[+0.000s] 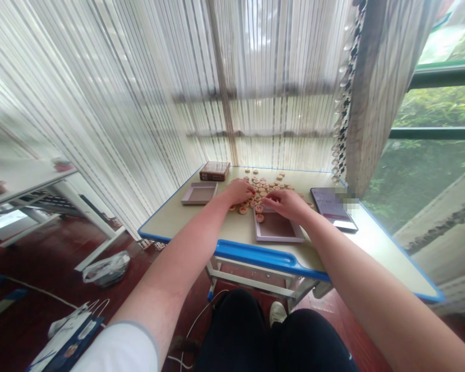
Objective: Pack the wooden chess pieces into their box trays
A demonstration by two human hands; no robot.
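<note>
Several round wooden chess discs lie scattered over the far middle of a small blue-edged desk. My left hand rests palm down on the left of the pile, fingers curled over some discs. My right hand sits at the far edge of a shallow box tray, fingers bent and pinched over discs there. One disc lies inside that tray. What each hand's fingers hold is too small to make out.
A second empty tray and a closed brown box sit at the desk's left rear. A phone lies on the right. Striped curtains hang behind. A plastic bag and a paper bag lie on the floor left.
</note>
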